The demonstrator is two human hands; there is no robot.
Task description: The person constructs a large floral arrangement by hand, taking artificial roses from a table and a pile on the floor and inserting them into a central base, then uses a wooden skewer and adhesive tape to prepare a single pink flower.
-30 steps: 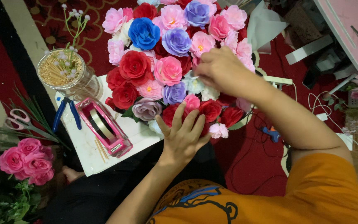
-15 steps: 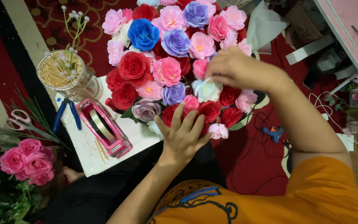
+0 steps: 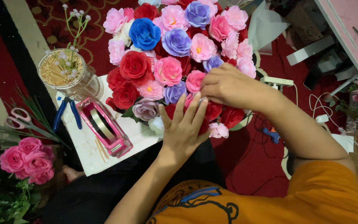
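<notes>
Floor: red patterned carpet (image 3: pixel 249 166) under a flower bouquet (image 3: pixel 175 54).
Left hand (image 3: pixel 185 128): fingers spread flat against the bouquet's near edge.
Right hand (image 3: pixel 224 87): pinching a bloom just above the left hand.
Tape dispenser (image 3: pixel 104 126): pink, left of the bouquet.

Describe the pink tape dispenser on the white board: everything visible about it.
The pink tape dispenser looks like glossy plastic, long and narrow, lying diagonally on the white board left of the bouquet. A roll of pale tape sits in its open middle. Thin wooden sticks lie beside it and blue-handled pliers lie to its left. Neither hand touches it.
</notes>
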